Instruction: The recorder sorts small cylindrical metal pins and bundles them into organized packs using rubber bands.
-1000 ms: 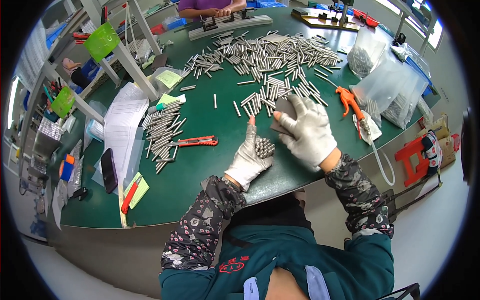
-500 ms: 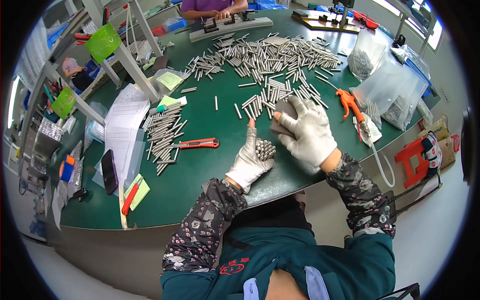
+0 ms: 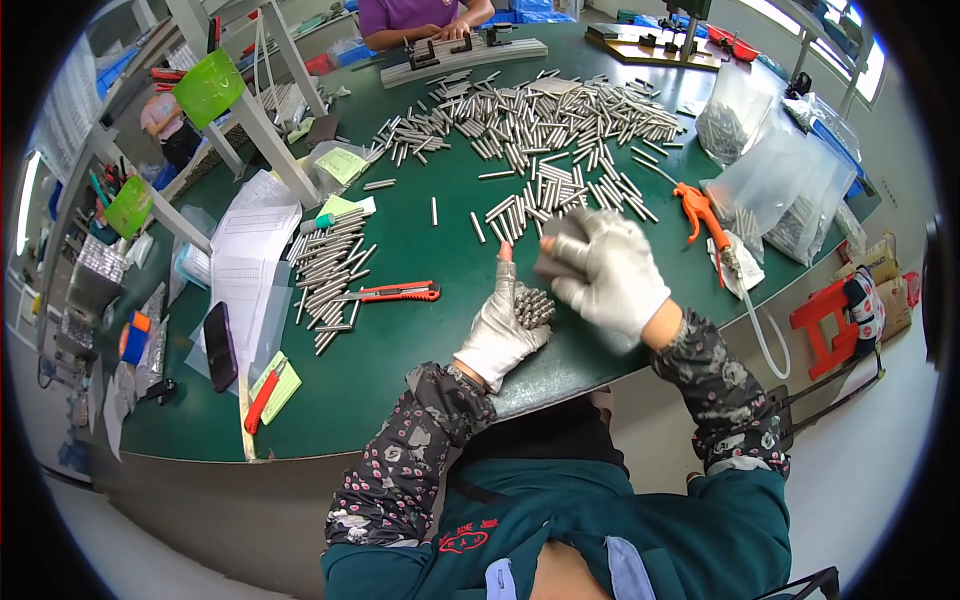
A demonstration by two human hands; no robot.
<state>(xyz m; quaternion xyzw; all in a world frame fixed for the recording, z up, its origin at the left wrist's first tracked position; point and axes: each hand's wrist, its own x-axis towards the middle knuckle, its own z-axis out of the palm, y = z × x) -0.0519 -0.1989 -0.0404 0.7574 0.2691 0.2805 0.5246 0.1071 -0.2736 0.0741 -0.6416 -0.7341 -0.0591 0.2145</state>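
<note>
My left hand [image 3: 498,330], in a white glove with the thumb tip bare, is wrapped round a tight bundle of metal pins [image 3: 534,307], their ends facing up. Just to its right and slightly above, my right hand [image 3: 615,275], gloved likewise, grips a grey-brown flat pad [image 3: 554,264], perhaps an abrasive sheet; the fingers cover part of it. Pad and bundle look apart. Beyond the hands spreads a large heap of loose metal pins [image 3: 560,115]. A smaller group of pins [image 3: 335,260] lies to the left, with a red box cutter [image 3: 400,292] beside it.
An orange air gun [image 3: 703,215] with a hose rests at right, near plastic bags of pins [image 3: 735,115]. Papers [image 3: 250,240], a phone [image 3: 219,345] and another red cutter [image 3: 263,398] lie left. Across the green table [image 3: 420,340], a person's hands [image 3: 455,30] are at a metal rail fixture [image 3: 465,60].
My right hand, with the pad, has shifted slightly up and the pad has tilted. My left hand stays nearly in place round the bundle.
</note>
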